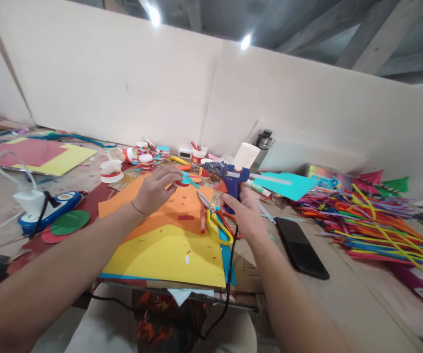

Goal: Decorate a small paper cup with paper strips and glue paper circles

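Note:
My right hand (244, 212) is closed round the handle of a blue glue gun (229, 175), whose nozzle points left and whose black cord (229, 264) runs down off the table. My left hand (157, 189) pinches a small red and teal paper craft piece (185, 181) just in front of the nozzle. Both hands hover over stacked orange (152, 206) and yellow (167, 255) paper sheets. Yellow-handled scissors (215, 220) lie on the sheets between my hands.
A black phone (300, 247) lies right of my right hand. A heap of coloured pipe cleaners (373, 223) fills the right side. Decorated paper cups (145, 157), a white roll (246, 156) and a power strip (47, 208) stand about. A white partition rises behind.

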`<state>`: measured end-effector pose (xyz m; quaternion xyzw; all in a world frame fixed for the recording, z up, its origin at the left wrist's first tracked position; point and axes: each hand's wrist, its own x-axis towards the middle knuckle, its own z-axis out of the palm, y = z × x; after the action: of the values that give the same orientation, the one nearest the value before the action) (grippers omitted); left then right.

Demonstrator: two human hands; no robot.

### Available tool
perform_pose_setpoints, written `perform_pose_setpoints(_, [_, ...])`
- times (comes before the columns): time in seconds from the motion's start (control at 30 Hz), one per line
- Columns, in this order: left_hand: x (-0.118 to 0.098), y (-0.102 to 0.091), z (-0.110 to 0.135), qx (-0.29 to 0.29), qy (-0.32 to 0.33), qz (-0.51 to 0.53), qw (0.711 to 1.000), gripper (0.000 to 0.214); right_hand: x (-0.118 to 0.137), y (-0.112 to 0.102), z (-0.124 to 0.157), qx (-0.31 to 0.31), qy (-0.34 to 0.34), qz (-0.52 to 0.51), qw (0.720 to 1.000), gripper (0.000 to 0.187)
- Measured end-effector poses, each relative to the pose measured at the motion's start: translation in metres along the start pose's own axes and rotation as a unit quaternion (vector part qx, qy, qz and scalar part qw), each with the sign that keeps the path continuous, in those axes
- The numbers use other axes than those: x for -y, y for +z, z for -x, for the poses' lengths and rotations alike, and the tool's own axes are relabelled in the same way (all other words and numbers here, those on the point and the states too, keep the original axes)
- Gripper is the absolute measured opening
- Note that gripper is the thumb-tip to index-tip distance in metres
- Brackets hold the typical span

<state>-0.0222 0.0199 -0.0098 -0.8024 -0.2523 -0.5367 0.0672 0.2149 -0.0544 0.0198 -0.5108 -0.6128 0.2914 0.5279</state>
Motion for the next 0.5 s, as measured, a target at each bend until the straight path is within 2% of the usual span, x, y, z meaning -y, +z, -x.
perform_pose_setpoints(0.1, [-0.001, 0.0, 0.001, 0.01, -0.031, 0.002, 0.999, 0.02, 0.001, 0.004, 0.002, 0.014, 0.012, -0.078, 0.997, 0.018])
perform_pose_setpoints(0.2, [-0.003, 0.0, 0.001, 0.027, -0.029, 0.003, 0.999, 0.019, -0.004, 0.005, 0.0, -0.03, 0.014, -0.127, 0.991, 0.017])
perform_pose_setpoints(0.37, [-0.007, 0.003, 0.002, 0.066, -0.038, -0.002, 0.997, 0.019, -0.01, 0.005, -0.005, -0.042, 0.045, -0.15, 0.987, 0.019])
perform_pose_setpoints(0.5, [-0.008, 0.006, 0.004, 0.066, -0.053, -0.005, 0.996, 0.023, -0.006, 0.008, -0.003, -0.033, 0.067, -0.159, 0.984, 0.021])
